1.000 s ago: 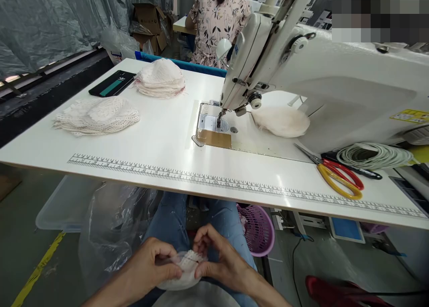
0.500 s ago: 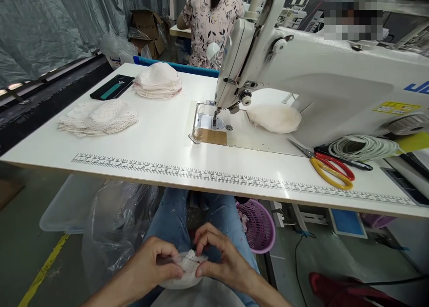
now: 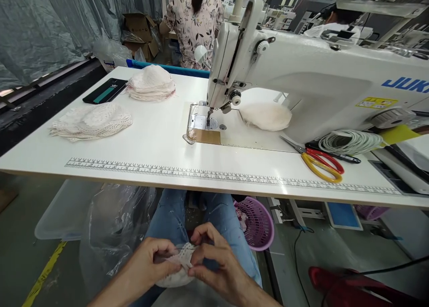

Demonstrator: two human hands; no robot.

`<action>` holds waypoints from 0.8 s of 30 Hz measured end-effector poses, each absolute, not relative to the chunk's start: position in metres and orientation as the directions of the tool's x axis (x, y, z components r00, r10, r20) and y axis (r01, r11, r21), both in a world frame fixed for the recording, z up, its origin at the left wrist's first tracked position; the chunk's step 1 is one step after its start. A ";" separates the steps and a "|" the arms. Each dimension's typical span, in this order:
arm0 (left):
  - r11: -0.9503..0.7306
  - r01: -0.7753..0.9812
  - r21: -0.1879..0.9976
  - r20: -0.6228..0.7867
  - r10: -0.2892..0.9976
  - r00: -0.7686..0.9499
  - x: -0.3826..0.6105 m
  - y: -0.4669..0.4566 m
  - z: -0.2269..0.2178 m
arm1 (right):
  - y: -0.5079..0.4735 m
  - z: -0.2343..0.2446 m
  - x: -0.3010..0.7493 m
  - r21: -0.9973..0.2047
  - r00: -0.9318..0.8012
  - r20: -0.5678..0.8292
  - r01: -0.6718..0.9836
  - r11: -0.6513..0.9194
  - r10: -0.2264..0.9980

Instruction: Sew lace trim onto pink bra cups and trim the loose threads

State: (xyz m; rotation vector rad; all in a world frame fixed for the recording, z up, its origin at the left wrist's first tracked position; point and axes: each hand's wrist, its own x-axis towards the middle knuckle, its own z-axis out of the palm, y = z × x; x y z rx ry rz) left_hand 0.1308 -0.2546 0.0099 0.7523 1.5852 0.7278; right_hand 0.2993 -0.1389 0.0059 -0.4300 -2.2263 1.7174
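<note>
Over my lap, below the table's front edge, both hands pinch a small piece of white lacy fabric [image 3: 179, 275]. My left hand [image 3: 152, 262] grips its left side between thumb and fingers. At the right edge, my right hand [image 3: 214, 258] has its thumb and fingertips closed on the cloth. Part of the fabric is hidden by the fingers. On the table at the left lie a stack of white lace-edged pieces [image 3: 92, 120] and a second stack of pale fabric pieces [image 3: 151, 83].
A white sewing machine [image 3: 315, 70] stands on the table [image 3: 161, 141], with a cream fabric piece [image 3: 266, 116] beside its needle area. Scissors [image 3: 321, 165] and coiled cord [image 3: 350, 144] lie at the right. Below is a purple basket [image 3: 259, 226]. A person [image 3: 194, 25] is beyond the table.
My right fingers have shifted and drawn closer together on the fabric, and its lacy part shows more between my hands. The camera view has turned slightly to the right.
</note>
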 end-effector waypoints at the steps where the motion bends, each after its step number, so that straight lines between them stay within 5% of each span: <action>1: 0.595 0.042 0.803 -0.587 0.801 -0.117 0.131 -0.254 0.010 | -0.140 0.008 0.300 -0.952 -0.905 0.073 0.062 0.300 0.419; 7: 0.573 -0.143 0.807 -0.584 0.810 -0.049 0.133 -0.253 0.009 | -0.143 0.011 0.304 -0.911 -0.935 0.183 -0.045 0.410 0.305; 18: 0.531 -0.250 0.809 -0.565 0.821 -0.085 0.115 -0.250 0.004 | -0.091 0.073 0.306 -0.963 -0.932 -0.037 0.130 0.235 0.361; 21: 0.510 -0.197 0.837 -0.544 0.812 -0.210 0.110 -0.250 0.004 | -0.039 0.116 0.314 -0.912 -0.772 0.199 0.081 0.403 0.604; 24: 0.461 0.002 0.887 -0.424 0.818 -0.389 0.112 -0.249 0.009 | 0.012 0.155 0.326 -0.677 -0.323 0.641 0.187 0.711 0.696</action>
